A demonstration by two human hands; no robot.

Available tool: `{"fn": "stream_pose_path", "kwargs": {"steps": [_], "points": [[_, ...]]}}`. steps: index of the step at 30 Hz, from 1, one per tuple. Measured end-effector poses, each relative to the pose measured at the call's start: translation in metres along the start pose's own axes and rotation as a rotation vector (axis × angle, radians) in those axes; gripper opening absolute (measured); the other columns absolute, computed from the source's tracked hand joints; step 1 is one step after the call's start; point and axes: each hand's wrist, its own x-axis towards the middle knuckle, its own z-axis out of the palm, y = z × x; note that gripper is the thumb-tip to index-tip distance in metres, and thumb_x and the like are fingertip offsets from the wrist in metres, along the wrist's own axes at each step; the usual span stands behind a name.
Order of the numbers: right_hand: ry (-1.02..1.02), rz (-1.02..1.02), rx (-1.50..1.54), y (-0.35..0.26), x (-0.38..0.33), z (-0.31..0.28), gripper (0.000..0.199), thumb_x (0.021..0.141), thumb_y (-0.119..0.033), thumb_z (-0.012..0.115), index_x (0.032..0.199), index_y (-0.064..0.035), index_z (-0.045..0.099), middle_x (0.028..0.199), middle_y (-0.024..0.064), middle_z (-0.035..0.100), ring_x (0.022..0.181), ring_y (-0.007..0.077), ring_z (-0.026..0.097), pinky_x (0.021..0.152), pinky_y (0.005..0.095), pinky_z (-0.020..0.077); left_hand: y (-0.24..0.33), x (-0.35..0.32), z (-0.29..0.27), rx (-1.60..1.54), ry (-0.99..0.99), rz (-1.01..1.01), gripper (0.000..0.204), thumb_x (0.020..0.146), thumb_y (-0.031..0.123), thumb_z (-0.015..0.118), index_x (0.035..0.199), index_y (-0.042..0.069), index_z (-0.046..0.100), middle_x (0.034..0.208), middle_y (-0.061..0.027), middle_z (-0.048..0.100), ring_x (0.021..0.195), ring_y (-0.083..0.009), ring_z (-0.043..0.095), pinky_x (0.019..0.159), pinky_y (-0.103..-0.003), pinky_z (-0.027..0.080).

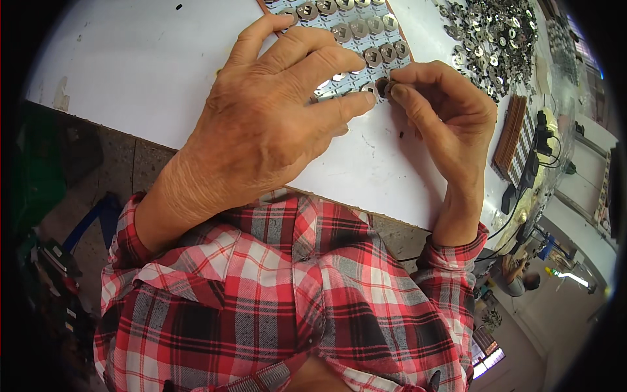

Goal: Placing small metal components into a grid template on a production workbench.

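My left hand [274, 111] lies over the near end of a tray [385, 19] that holds rows of small round metal parts [358, 27]; its fingers are spread and rest on the tray. My right hand [444, 111] sits just to the right, thumb and forefinger pinched on one small round metal part [383, 85] at the tray's near right corner. Both fingertips nearly touch each other there. The tray's near rows are hidden under my left hand.
A heap of loose metal parts [496, 39] lies at the back right of the white table [130, 72]. A stack of brown-edged trays [516, 137] stands at the right edge, with cables beside it. Another person [519, 277] sits lower right.
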Motion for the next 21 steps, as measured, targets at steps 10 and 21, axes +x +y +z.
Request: {"fn": "stream_pose_path", "kwargs": {"steps": [10, 21], "points": [[0.008, 0.003, -0.06, 0.002, -0.003, 0.004, 0.015, 0.093, 0.006, 0.07, 0.107, 0.0014, 0.075, 0.092, 0.0003, 0.071, 0.077, 0.0022, 0.062, 0.062, 0.0173, 0.0457, 0.007, -0.006, 0.008, 0.018, 0.006, -0.061, 0.041, 0.07, 0.009, 0.08, 0.111, 0.015, 0.078, 0.125, -0.0065, 0.065, 0.121, -0.029, 0.058, 0.111, -0.053, 0.04], [-0.069, -0.167, -0.135, 0.003, 0.003, -0.005, 0.019, 0.092, 0.005, 0.07, 0.11, -0.0001, 0.076, 0.088, 0.0004, 0.067, 0.071, 0.0041, 0.06, 0.063, 0.0207, 0.0459, 0.006, -0.001, -0.001, 0.032, -0.059, -0.034, 0.047, 0.071, 0.005, 0.079, 0.117, 0.015, 0.076, 0.126, -0.0073, 0.065, 0.122, -0.03, 0.058, 0.112, -0.055, 0.039]]}}
